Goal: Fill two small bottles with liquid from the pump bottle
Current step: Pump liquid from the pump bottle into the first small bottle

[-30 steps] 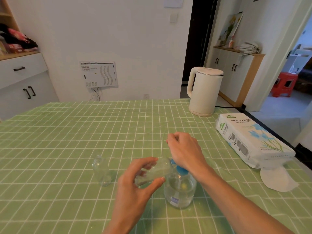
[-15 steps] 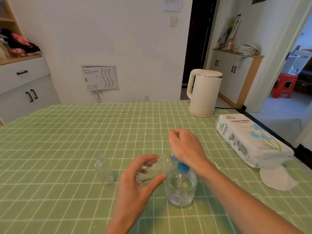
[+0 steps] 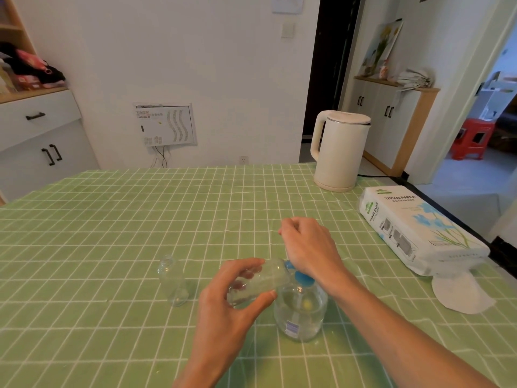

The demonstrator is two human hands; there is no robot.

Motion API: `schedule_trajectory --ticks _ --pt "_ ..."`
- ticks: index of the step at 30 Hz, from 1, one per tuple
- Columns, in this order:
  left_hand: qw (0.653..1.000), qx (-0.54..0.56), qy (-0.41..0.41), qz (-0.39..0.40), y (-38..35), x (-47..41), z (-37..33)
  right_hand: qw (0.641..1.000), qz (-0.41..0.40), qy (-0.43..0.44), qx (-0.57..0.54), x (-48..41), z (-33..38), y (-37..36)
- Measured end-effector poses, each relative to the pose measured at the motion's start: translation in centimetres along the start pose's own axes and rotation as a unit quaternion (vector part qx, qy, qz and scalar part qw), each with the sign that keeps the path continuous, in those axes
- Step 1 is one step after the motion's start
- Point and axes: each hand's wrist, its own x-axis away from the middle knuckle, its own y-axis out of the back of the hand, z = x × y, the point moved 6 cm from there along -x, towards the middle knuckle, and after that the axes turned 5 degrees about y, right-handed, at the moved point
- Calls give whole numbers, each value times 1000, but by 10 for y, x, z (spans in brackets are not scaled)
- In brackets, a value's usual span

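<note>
Green checked cloth (image 3: 112, 233) covers the desk in front of you. Far left, off the desk, there's a white cabinet (image 3: 36, 141) with dark handles and clothes piled on top.

Left of centre, the standing small bottle (image 3: 173, 281) is upright on the cloth. It's clear glass with no cap, nothing touches it, and it sits a little apart from your left hand.

Your left hand (image 3: 223, 309) grips the tilted small bottle (image 3: 257, 281), thumb on the near side and fingers wrapped over the far side. That bottle lies close to sideways in the air, mouth pointing right and right up against the blue pump top (image 3: 303, 278). The exact spot where mouth meets spout is hidden. Can't tell how much liquid is inside.

Just right of that hand, the pump bottle (image 3: 300, 312) stands on the cloth, near the front edge of the desk. It's clear and round, with liquid showing through the wall and a small label low on the front.

Your right hand (image 3: 310, 247) is curled into a loose fist, knuckles up. The heel of that hand sits on the pump top, and the forearm runs down to the lower right corner.

Further back on the right is a cream kettle (image 3: 340, 152), near the far edge of the desk. The tissue pack (image 3: 419, 228) lies along the right edge, one loose tissue (image 3: 461, 295) sticking out at its near end. A red stool (image 3: 472, 138) is on the floor through the doorway.
</note>
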Motion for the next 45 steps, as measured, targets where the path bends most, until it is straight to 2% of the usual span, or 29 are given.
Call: schedule_trajectory --ticks 10,29,36,45 --pt "1000 -12 -23 -2 4 -2 -12 1000 -20 20 3 -5 9 6" --pt "999 -25 -27 -3 2 0 -8 1000 -19 1 4 0 1 3" --pt "997 -58 -49 -9 6 -1 -13 999 -25 21 8 -4 7 5" --pt "996 -80 -37 -21 6 1 -8 1000 -21 8 5 1 4 2"
